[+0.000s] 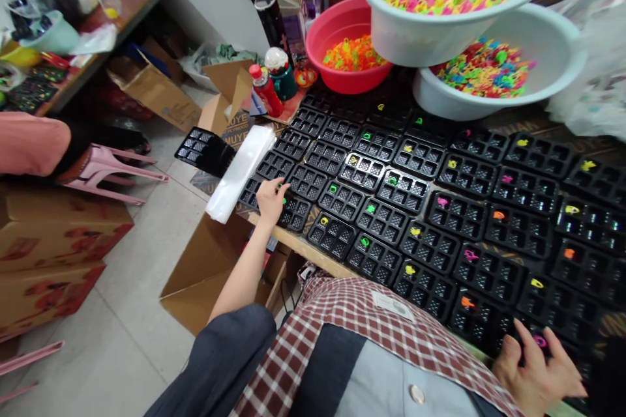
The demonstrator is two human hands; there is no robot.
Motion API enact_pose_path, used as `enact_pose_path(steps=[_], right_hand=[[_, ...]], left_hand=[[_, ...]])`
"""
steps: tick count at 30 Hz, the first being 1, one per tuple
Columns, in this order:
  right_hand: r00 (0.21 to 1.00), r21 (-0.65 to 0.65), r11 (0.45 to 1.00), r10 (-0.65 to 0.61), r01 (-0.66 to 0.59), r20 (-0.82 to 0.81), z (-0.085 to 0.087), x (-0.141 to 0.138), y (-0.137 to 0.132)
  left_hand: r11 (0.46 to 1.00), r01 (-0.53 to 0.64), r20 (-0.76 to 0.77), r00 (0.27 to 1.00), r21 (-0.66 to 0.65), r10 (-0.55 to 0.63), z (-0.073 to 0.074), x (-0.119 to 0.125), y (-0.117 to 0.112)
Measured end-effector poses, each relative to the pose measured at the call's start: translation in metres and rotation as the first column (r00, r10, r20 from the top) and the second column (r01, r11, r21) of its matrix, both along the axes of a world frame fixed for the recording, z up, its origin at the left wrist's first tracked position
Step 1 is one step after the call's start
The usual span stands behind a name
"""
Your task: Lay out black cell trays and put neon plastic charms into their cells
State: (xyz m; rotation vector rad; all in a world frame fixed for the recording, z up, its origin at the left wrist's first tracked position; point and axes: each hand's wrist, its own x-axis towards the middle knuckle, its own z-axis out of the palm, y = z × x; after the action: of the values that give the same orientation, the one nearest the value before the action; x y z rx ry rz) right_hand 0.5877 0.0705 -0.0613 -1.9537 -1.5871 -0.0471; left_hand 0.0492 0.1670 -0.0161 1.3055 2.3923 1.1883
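Rows of black compartment trays (381,221) cover the table, many with one small bright plastic piece in a corner compartment. At the left end of the rows, my left hand (270,201) is over a tray, its thumb and fingers pinched together. A dark, tiny spot shows between the fingertips, too small to name. Just beside them a green piece (284,201) lies in a tray. My right hand (531,368) rests at the near right edge with fingers spread over a tray. A pink ring (540,341) shows between those fingers, lying in a compartment.
Behind the trays stand a red basin (317,45) and two pale blue basins (405,32) (562,58), all holding small colourful pieces. Clear plastic sleeves (239,176) and stacked black trays (203,151) lie left. An open carton (195,273) sits below; a seated person (34,143) is further left.
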Motion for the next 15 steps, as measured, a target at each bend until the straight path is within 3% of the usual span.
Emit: enact_pose_path(steps=[5,7,9,12,15], right_hand=[[0.998,-0.004,0.999,-0.046,0.046,0.047,0.0,0.0,0.0],[0.998,-0.006,0.999,-0.044,0.045,0.035,0.006,-0.004,0.001],[0.998,0.018,0.998,-0.061,0.06,0.032,0.017,-0.011,0.008],[0.995,0.104,0.991,-0.092,0.089,0.024,0.04,-0.027,0.046],[1.0,0.224,0.975,0.005,-0.003,-0.011,0.066,-0.051,0.121]], left_hand=[[0.985,0.117,-0.224,0.964,-0.129,-0.144,-0.005,0.003,0.047],[0.979,0.12,-0.291,0.943,-0.164,-0.164,-0.005,0.006,0.054],[0.986,0.127,-0.319,0.935,-0.112,-0.157,-0.005,0.008,0.055],[0.987,0.144,-0.296,0.948,0.07,-0.118,-0.001,0.009,0.058],[0.971,0.085,-0.173,0.984,0.224,-0.047,0.009,0.021,0.077]])
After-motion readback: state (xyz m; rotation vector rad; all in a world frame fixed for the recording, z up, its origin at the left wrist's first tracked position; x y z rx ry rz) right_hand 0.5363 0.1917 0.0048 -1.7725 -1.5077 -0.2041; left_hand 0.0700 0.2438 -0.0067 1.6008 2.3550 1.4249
